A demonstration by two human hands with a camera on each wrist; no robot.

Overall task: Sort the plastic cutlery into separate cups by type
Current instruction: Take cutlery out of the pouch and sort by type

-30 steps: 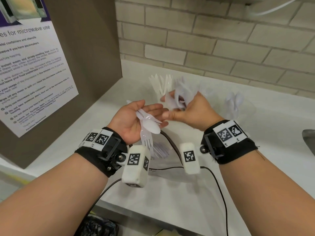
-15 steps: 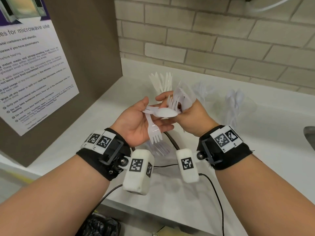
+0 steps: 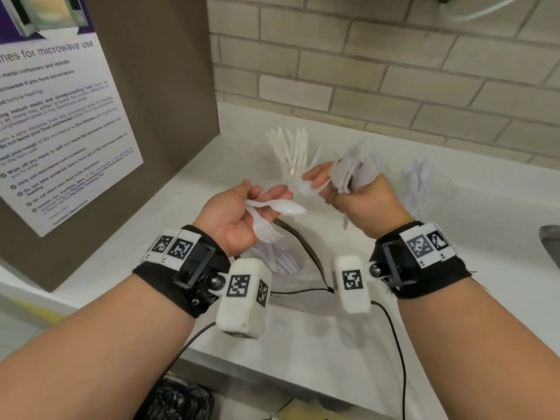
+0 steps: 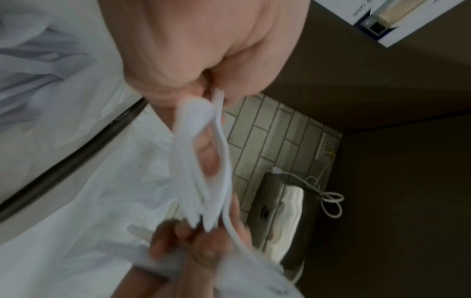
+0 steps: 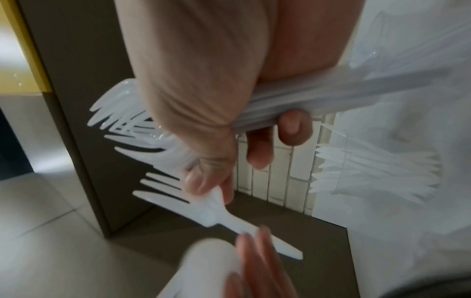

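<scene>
White worktop (image 3: 454,298) runs along a brick wall, with a brown panel standing at its left end. On it: a clear cup of knives (image 3: 291,153) toward the back near the corner, blades fanned upward. A second clear cup of spoons (image 3: 419,183) stands to the right of it, well apart, also near the back. Nearer the front edge, a clear cup of forks (image 3: 280,259), tines up, partly hidden behind the wrist cameras. A thick dark cable (image 3: 306,250) lies across the surface just beside the fork cup; thinner black wires (image 3: 397,353) trail over the front edge. A metal sink edge (image 3: 550,244) cuts in at far right.
</scene>
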